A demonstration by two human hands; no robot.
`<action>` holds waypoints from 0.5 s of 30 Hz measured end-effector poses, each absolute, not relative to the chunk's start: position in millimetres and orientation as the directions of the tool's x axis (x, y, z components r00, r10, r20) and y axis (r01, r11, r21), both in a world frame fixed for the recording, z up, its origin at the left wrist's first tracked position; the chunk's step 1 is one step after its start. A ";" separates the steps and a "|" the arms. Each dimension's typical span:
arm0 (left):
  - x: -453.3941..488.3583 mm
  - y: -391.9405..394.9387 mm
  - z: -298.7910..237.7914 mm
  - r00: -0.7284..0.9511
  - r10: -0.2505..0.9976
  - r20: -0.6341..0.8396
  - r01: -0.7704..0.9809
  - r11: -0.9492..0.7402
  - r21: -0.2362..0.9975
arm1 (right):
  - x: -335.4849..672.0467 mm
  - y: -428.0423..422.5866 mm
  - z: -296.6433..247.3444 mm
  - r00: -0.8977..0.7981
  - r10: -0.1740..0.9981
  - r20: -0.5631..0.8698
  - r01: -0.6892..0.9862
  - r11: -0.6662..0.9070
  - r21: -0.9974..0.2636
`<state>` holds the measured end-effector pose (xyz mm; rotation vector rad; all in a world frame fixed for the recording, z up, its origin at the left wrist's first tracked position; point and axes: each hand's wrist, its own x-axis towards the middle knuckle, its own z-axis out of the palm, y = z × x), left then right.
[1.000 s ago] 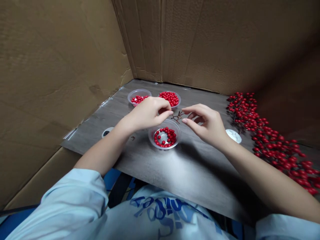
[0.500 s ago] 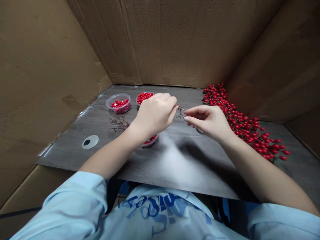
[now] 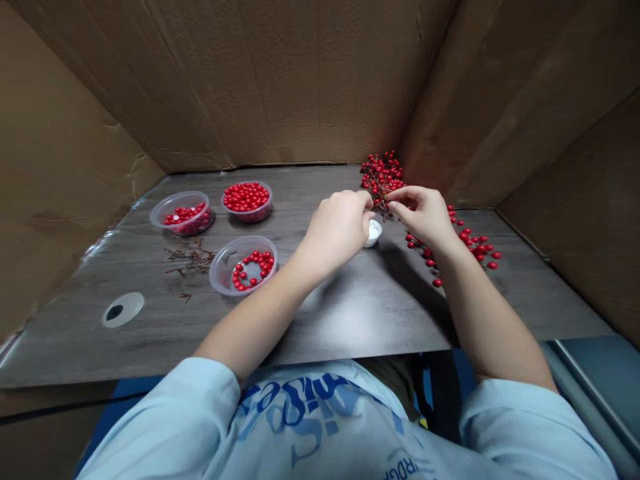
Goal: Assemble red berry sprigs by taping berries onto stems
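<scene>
A small brown artificial twig [image 3: 384, 208] is between my two hands, above the grey table. My left hand [image 3: 337, 230] is closed, back upward, with its fingertips at the twig's left end. On the other side my right hand [image 3: 425, 212] pinches the twig between thumb and fingers. Just under the left fingers stands a small cup of white paste [image 3: 373, 232], partly covered by that hand. Behind the twig and under my right forearm lie sprays of red artificial berries [image 3: 383, 170], partly hidden by the hand.
On the left are a tub of loose red berries [image 3: 255, 212], a second tub [image 3: 157, 215] and a third tub [image 3: 217, 279] nearer me. Bare brown twigs [image 3: 193, 257] and a round grommet [image 3: 131, 311] lie beside them. Cardboard walls [image 3: 300, 87] enclose the table.
My view has turned to the right. Both hands with the twig are now nearer the berry sprays, and the white cup and the front tub have come into fuller view.
</scene>
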<state>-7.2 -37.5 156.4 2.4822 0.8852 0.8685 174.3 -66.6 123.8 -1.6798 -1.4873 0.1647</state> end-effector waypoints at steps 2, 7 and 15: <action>10.7 -26.2 144.3 0.548 0.706 0.447 0.361 -0.683 0.635 | 182.7 -69.3 121.1 0.296 0.857 0.422 0.748 0.066 -0.660; 45.8 6.3 116.6 0.259 0.852 0.456 0.279 -0.517 0.809 | 188.6 -73.8 112.8 0.298 0.867 0.399 0.729 0.063 -0.682; 46.9 24.4 107.4 0.332 0.859 0.390 0.212 -0.471 0.856 | 183.9 -69.8 97.3 0.246 0.883 0.399 0.750 0.087 -0.656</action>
